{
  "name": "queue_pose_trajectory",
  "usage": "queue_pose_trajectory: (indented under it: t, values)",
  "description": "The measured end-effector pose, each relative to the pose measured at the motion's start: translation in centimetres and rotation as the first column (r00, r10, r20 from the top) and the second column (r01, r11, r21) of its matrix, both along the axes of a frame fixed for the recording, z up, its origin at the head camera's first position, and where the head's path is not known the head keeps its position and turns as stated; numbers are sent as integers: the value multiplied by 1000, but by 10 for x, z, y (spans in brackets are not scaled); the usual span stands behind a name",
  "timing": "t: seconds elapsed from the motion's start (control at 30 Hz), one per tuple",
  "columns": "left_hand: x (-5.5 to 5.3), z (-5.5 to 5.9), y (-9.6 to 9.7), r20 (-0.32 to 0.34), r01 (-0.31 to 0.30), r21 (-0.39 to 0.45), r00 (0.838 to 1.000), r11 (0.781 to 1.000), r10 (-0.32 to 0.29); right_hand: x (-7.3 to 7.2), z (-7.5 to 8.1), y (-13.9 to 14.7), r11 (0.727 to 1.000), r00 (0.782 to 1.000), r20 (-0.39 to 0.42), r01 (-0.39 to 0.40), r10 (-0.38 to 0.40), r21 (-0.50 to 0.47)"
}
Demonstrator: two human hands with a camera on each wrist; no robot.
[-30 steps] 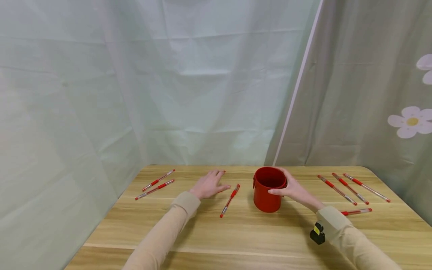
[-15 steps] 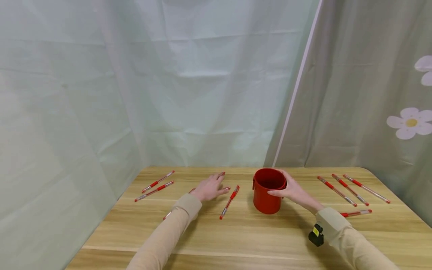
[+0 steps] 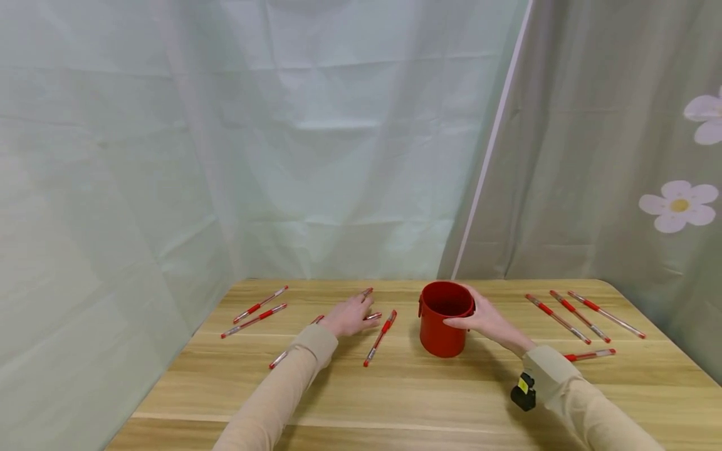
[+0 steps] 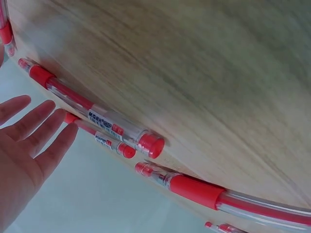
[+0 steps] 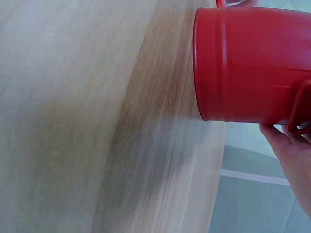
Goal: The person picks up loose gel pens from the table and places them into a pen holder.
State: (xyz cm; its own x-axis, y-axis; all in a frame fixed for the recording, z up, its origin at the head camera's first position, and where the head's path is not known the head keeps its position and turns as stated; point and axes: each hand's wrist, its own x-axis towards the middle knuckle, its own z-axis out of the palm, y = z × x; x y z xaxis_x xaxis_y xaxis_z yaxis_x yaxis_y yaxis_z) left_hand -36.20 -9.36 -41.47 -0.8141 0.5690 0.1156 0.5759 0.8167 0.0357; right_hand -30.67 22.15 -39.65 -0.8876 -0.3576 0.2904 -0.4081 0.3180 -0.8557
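Fingers spread and straight, my left hand (image 3: 348,316) hovers low over the table among red gel pens. Parts of pens show around it, one pen (image 3: 278,359) being partly covered by the forearm; just to its right lies a gel pen (image 3: 381,338) set at a slant. In the left wrist view the fingers reach past a gel pen (image 4: 102,116) and hold nothing. My right hand (image 3: 485,318) grips the red metal bucket (image 3: 442,335) by its right side, thumb on the near side of the rim. The bucket stands upright, dark inside, with a small loop handle (image 5: 301,109).
Two gel pens (image 3: 254,321) lie at the far left of the wooden table (image 3: 361,401). On the right are three slanted gel pens (image 3: 580,316), plus another gel pen (image 3: 590,355) partly behind the right sleeve. A pale curtain (image 3: 338,156) hangs behind the table.
My left hand has drawn back slightly, and a pen end now shows beside the left forearm. The right hand keeps its grip on the bucket; the view has shifted a little.
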Motion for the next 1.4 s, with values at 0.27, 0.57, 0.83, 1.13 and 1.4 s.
queue_pose_trajectory:
  t: [0.27, 0.57, 0.83, 1.13, 1.4]
  values:
    - [3, -2, 0, -14, 25, -14, 1000, 1000, -25, 0, -1, 1, 1000, 1000, -23, -12, 12, 0]
    - [4, -5, 0, -99, 67, -37, 993, 997, -70, 0, -2, 1, 1000, 999, -31, -22, 22, -8]
    - [2, -9, 4, -129, 97, -48, 986, 994, -102, -1, -7, 2, 1000, 1000, -29, -6, 6, -11]
    - [3, -9, 9, -109, 88, -68, 989, 994, -96, 0, -7, 0, 999, 999, -28, -18, 18, -26]
    - [5, -4, 15, -110, 89, -65, 989, 994, -96, -3, -4, -1, 999, 1000, -27, -10, 10, -30]
